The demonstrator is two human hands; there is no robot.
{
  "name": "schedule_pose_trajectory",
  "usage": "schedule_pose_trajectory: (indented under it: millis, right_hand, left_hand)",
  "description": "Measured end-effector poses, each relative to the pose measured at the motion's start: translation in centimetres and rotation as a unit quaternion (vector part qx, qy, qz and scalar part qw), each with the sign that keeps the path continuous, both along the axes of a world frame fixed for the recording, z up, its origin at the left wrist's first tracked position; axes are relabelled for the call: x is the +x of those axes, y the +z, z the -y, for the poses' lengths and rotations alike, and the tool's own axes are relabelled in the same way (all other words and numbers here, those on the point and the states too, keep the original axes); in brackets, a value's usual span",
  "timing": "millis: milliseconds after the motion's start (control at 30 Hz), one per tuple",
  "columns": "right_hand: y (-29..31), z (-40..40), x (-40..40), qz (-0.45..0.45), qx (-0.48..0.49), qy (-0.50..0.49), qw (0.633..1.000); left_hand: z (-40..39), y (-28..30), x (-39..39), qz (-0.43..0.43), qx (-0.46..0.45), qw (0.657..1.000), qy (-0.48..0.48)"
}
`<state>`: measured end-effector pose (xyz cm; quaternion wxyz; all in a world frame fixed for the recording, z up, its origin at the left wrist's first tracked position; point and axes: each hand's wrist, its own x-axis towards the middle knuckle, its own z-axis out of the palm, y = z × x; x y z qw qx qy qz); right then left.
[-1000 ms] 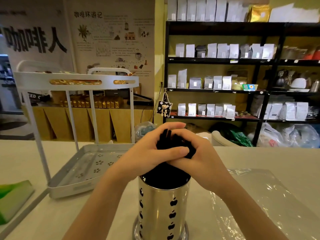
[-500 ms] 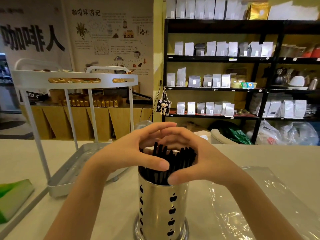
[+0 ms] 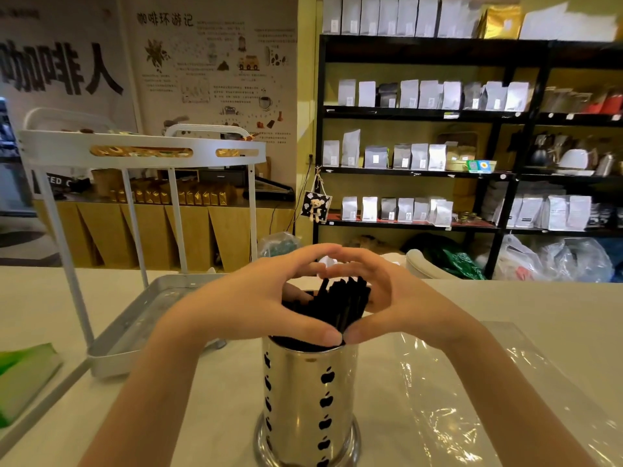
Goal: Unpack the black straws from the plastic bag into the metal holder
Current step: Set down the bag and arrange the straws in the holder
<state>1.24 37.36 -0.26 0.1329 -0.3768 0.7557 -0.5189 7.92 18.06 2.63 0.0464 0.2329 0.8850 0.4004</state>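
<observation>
A shiny cylindrical metal holder (image 3: 305, 399) pierced with apple-shaped cut-outs stands upright on its round base on the pale counter (image 3: 215, 399), close to the camera. A bunch of thin black straws (image 3: 340, 303) stands inside it, the tops rising above the rim and leaning a little toward the right.

The 2 bare hands form a ring around the straw tops. The left hand (image 3: 246, 306) curves in from the left and the right hand (image 3: 401, 308) from the right; the thumb tips meet at the near rim of the holder, and the fingertips meet above and behind the straws. The palms stay apart, so the hands cup the bundle loosely. The right hand's fingers lie against the straws on that side; whether the left hand's fingers press on them cannot be told.

An emptied, flattened sheet of clear crinkled plastic bag (image 3: 472, 399) lies on the counter just right of the holder, under the right forearm.

To the left stands a white metal 2-tier rack (image 3: 141, 153), its lower perforated tray (image 3: 128, 335) resting on the counter near the left forearm. A green-edged flat object (image 3: 23, 375) lies at the far left edge. Behind the counter, black shelving (image 3: 488, 116) holds rows of white and grey pouches.
</observation>
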Motion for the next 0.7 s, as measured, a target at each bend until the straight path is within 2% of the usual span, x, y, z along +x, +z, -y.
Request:
schedule_pose_trajectory:
  millis: [100,200,367,500,600,700]
  right_hand:
    - [0.4,-0.3,0.2,-0.029,0.031,0.009,0.999]
    - [1.2,-1.0,1.0,-0.099,0.066,-0.016,0.993]
    - [2.5,-1.6,3.0,-0.246,0.073,-0.084,0.963]
    - [2.9,-1.8,4.2,-0.333,0.056,-0.109,0.935]
    - [2.8,-1.5,4.6,-0.368,0.056,-0.105,0.922]
    - [2.4,-1.1,4.4,-0.360,0.067,-0.101,0.925]
  left_hand:
    - [-0.3,0.0,0.1,-0.045,-0.008,0.999,0.012]
    - [-0.2,0.1,0.2,-0.092,-0.030,0.995,0.031]
    - [0.0,0.5,0.7,-0.112,-0.077,0.991,0.000]
    - [0.0,0.6,0.9,-0.135,-0.052,0.989,0.019]
    - [0.0,0.7,0.9,-0.157,-0.044,0.986,0.035]
    - [-0.1,0.7,1.1,-0.153,-0.057,0.986,0.038]
